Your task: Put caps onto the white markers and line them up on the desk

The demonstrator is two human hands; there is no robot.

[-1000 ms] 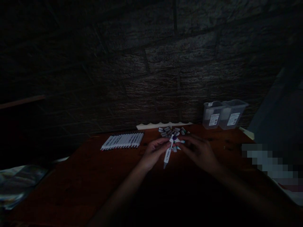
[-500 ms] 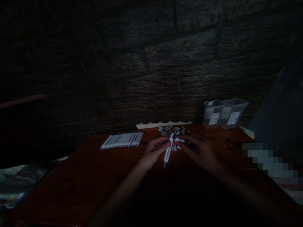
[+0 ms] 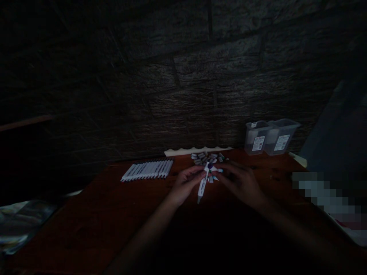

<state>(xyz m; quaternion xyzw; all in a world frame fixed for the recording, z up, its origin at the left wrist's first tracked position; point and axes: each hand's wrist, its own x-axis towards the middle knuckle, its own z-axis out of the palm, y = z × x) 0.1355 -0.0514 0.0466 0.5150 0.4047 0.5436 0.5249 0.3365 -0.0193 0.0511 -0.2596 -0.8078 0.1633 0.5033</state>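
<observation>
Head view: white marker (image 3: 202, 187), dark lettering, grey end (image 3: 198, 199), clamped in left grip (image 3: 184, 185); right grip (image 3: 243, 184) unclear

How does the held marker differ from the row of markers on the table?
Support: the held marker is in the left grip; the row of markers lies on the table.
Grouping: the held marker is a single one, while the row has many side by side.
Near ends: the held marker's is grey; the row's look mostly dark.
Shared: white barrels with dark print.
</observation>
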